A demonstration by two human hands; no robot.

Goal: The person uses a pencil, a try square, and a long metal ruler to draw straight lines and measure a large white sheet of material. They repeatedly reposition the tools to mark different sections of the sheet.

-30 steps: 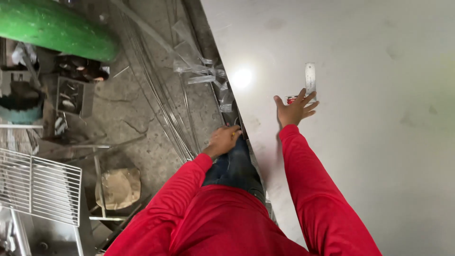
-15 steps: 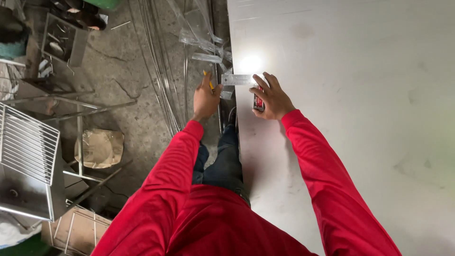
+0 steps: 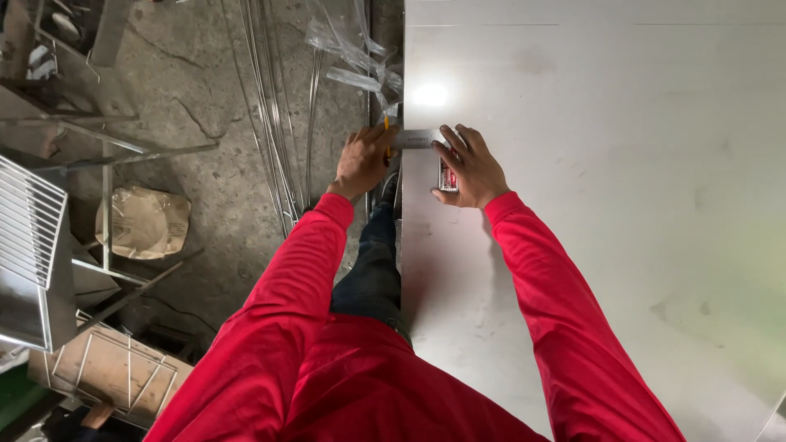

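**Square held at the sheet's edge**

A small metal square (image 3: 419,138) lies flat across the left edge of the big steel sheet (image 3: 622,245), which serves as the tabletop, at about 12 o'clock from the person's chest. The right hand (image 3: 465,168) presses down on it, fingers spread, apparently to keep it from slipping; under the palm sits a small red-and-white object (image 3: 447,175), too covered to identify. The left hand (image 3: 363,161), at 9 o'clock from the square, has its grip closed around a yellow pencil (image 3: 386,133), tip near the blade, as if to mark along it. Further out at 9 o'clock, thin metal rods (image 3: 274,106) lie on the cracked concrete floor (image 3: 205,74), then a crumpled brown bag (image 3: 143,221) and a wire rack (image 3: 29,221).
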